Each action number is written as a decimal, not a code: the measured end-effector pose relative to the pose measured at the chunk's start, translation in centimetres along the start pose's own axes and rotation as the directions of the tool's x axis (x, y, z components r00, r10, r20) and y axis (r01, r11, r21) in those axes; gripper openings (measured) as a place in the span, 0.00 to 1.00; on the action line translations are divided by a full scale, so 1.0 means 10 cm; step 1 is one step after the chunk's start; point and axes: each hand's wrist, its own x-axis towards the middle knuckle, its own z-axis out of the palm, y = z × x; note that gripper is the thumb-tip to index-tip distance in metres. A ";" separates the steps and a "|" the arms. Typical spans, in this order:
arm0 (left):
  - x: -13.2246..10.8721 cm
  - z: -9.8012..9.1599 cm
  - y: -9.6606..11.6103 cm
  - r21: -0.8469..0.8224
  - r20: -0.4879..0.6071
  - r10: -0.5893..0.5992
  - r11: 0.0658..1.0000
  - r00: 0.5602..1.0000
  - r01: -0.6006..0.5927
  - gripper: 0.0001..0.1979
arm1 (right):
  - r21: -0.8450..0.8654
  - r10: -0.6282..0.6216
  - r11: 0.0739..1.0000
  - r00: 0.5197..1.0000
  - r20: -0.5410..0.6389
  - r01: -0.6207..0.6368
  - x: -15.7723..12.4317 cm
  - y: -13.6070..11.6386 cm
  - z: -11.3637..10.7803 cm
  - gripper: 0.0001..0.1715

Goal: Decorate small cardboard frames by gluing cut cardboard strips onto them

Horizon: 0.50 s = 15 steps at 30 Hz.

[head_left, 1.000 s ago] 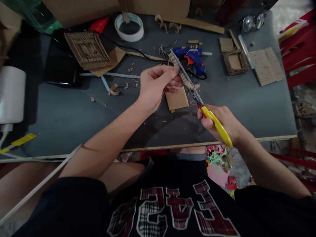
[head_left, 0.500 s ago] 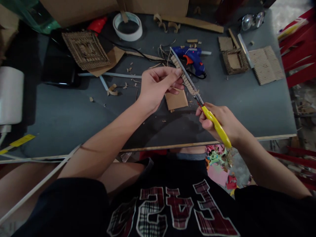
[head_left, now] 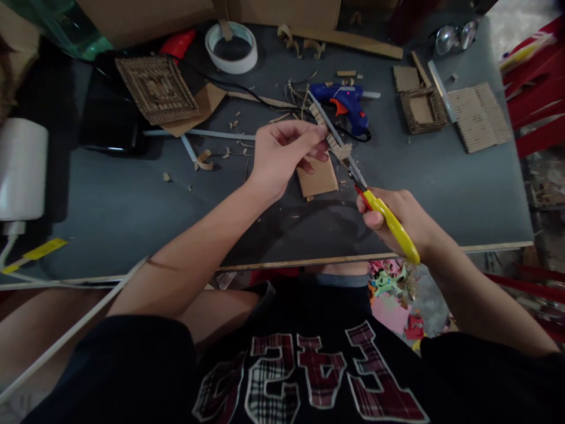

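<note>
My left hand (head_left: 289,150) pinches a narrow strip of corrugated cardboard (head_left: 334,145) between thumb and fingers. Around the handles of yellow-and-red scissors (head_left: 392,227) my right hand (head_left: 404,215) is closed. The scissor blades lie along the strip, and the strip's near end is bent over beside them. Below my left fingers a flat square of brown cardboard (head_left: 320,178) rests on the table. Just beyond the blades lies a blue hot glue gun (head_left: 342,100) with an orange trigger and a glue stick in its back end.
A roll of white tape (head_left: 255,59) stands at the back. Woven-looking corrugated cardboard pieces (head_left: 159,91) lie at left, over a black box. At right are a small cardboard tray (head_left: 419,126), a ribbed cardboard sheet (head_left: 481,118) and glasses (head_left: 454,38). Scraps litter the table (head_left: 212,224).
The near end of the cardboard strip, straight along the blades before, is now bent outward. Both hands and the scissors have shifted very slightly to the right in view, along with the whole scene.
</note>
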 end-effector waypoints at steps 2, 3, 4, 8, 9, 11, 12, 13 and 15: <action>0.01 -0.02 0.01 -0.006 -0.012 0.004 1.000 1.000 -0.005 0.18 | 0.004 -0.015 1.000 1.000 -0.008 0.015 0.00 0.00 0.00 0.49; 0.02 -0.03 0.01 -0.016 -0.007 0.003 1.000 1.000 -0.003 0.18 | 0.004 -0.018 1.000 1.000 -0.012 0.018 -0.01 0.00 0.00 0.49; 0.02 -0.03 0.01 -0.029 0.005 -0.001 1.000 1.000 0.001 0.18 | 0.003 -0.022 1.000 1.000 -0.014 0.022 -0.01 0.00 0.00 0.49; 0.05 -0.04 -0.02 -0.081 0.045 -0.019 0.996 0.999 0.022 0.16 | 0.013 -0.052 0.999 0.999 -0.008 0.052 -0.01 0.00 0.00 0.47; 0.05 -0.04 -0.02 -0.092 0.049 -0.022 0.995 0.999 0.026 0.15 | 0.016 -0.056 0.998 0.998 -0.002 0.056 -0.02 0.00 0.00 0.47; 0.04 -0.02 -0.01 -0.113 0.054 -0.028 0.993 0.998 0.034 0.13 | 0.010 -0.051 0.999 0.999 0.012 0.051 -0.02 0.00 0.00 0.48; 0.04 -0.02 0.01 -0.123 0.056 -0.035 0.992 0.998 0.041 0.13 | 0.002 -0.047 0.999 0.999 0.013 0.047 -0.01 0.00 0.01 0.48; 0.03 -0.01 0.02 -0.133 0.059 -0.045 0.990 0.997 0.052 0.12 | -0.005 -0.045 0.999 0.999 0.010 0.045 -0.01 0.00 0.01 0.48; 0.02 0.00 0.06 -0.151 0.061 -0.073 0.985 0.995 0.081 0.11 | -0.013 -0.041 0.999 0.999 -0.008 0.041 -0.01 0.00 0.02 0.48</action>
